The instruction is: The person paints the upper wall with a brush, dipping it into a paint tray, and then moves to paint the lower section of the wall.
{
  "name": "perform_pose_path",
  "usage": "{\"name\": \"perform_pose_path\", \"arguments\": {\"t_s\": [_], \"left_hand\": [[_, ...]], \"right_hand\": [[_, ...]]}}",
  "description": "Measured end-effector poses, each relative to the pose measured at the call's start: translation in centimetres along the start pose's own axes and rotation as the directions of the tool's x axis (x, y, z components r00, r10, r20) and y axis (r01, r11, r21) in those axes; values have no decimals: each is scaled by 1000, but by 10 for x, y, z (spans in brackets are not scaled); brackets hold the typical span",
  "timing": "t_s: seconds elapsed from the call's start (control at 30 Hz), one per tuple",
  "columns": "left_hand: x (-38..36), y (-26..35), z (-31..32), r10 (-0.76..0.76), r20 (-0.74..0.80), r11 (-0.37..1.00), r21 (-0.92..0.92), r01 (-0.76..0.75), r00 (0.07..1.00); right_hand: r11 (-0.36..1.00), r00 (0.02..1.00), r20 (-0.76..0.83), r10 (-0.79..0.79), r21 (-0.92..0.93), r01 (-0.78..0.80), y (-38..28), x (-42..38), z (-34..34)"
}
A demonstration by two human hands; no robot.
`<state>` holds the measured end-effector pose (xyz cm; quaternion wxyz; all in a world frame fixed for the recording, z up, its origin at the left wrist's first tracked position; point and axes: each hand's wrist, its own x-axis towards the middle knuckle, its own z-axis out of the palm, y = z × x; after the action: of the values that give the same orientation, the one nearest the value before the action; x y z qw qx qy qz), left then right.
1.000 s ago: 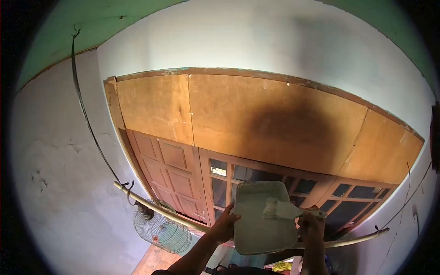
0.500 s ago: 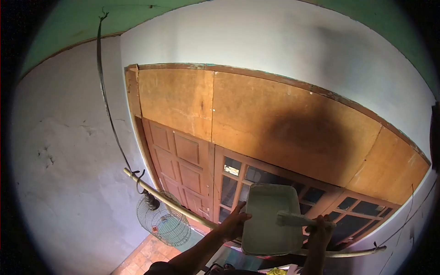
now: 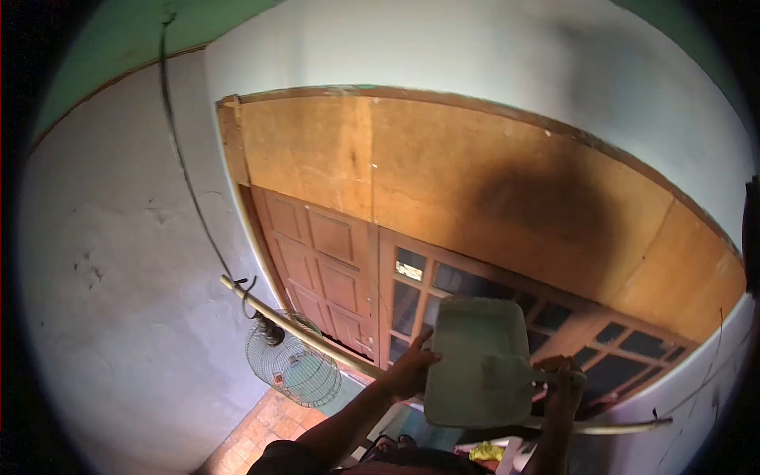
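A pale rectangular tray (image 3: pixel 475 332) with rounded corners is held up at the lower middle. My left hand (image 3: pixel 412 369) grips its left edge, fingers bent round the rim. My right hand (image 3: pixel 562 384), at the tray's right side, is closed round the handle of a flat brush (image 3: pixel 507 372). The brush's wide head lies over the inside of the tray, its outline blurred against the similar colour.
A bamboo pole (image 3: pixel 332 348) runs behind the tray, hung from a dark cord (image 3: pixel 184 170). A wire birdcage (image 3: pixel 294 368) hangs at its left. Beyond are a brown door (image 3: pixel 328 273), glazed panes, orange panels (image 3: pixel 301 154) and a white wall (image 3: pixel 396 47).
The view has shifted, so the cage and door appear further right. The tray shows slightly higher, and the brush head has changed its angle within the tray.
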<state>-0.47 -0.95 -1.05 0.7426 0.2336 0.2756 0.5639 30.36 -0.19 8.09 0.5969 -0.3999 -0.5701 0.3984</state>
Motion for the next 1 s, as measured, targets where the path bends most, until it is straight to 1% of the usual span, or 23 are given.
{"name": "perform_pose_path", "arguments": {"t_s": [0.03,0.07,0.13,0.17,0.2,0.23,0.27,0.3,0.33,0.37,0.4,0.47,0.53,0.6,0.67,0.73,0.83,0.9,0.97,1.0], "left_hand": [[0,-4,-1,10,-18,1000,-19,-10,1000],[-11,4,17,19,-50,999,27,-17,999],[17,-29,-39,162,169,941,271,-204,972],[-2,-3,-8,-15,17,998,-54,16,1000],[0,-3,-14,-5,43,1000,-26,6,999],[-9,7,10,37,37,998,-45,-36,999],[-6,5,7,48,55,999,-26,-47,997],[-5,4,5,68,72,998,-6,-68,995],[-4,3,8,35,80,999,-10,-35,996],[-8,6,17,63,86,998,0,-63,994],[-10,8,21,98,90,995,10,-100,991],[-10,8,20,87,87,996,22,-89,992],[-9,7,21,86,82,995,33,-89,993],[-10,9,27,91,65,993,63,-95,994],[-10,9,26,81,68,994,63,-85,994],[-8,9,22,74,74,995,62,-78,995],[-6,6,17,75,100,996,42,-80,992],[-12,11,25,84,70,994,62,-88,994],[-10,9,22,88,71,994,53,-91,994],[-8,8,22,88,72,995,45,-92,993]], "right_hand": [[996,996,66,57,68,-62,6,-1,-6],[998,999,34,10,65,-12,21,2,-7],[982,992,97,80,161,-95,16,4,-11],[926,980,92,175,324,-196,14,1,-8],[833,961,92,259,483,-271,14,-2,-5],[803,956,154,250,519,-294,20,-1,-9],[768,948,220,229,557,-315,23,-2,-13],[772,949,184,256,553,-315,19,-3,-13],[765,947,209,242,560,-319,15,-2,-10],[757,945,242,223,568,-324,11,-3,-8],[758,945,228,233,566,-323,8,-4,-7],[686,916,146,374,621,-379,4,-5,-4],[683,917,142,372,628,-374,20,-7,-10],[683,922,136,364,633,-363,23,-5,-6],[670,895,-79,440,693,-268,23,-2,5],[679,899,-68,432,680,-275,35,-3,-4],[674,903,-47,427,682,-283,36,-1,-5],[661,905,-36,424,696,-281,31,1,0],[706,925,-67,374,668,-236,24,2,4],[707,926,-67,371,667,-235,25,3,3]]}}
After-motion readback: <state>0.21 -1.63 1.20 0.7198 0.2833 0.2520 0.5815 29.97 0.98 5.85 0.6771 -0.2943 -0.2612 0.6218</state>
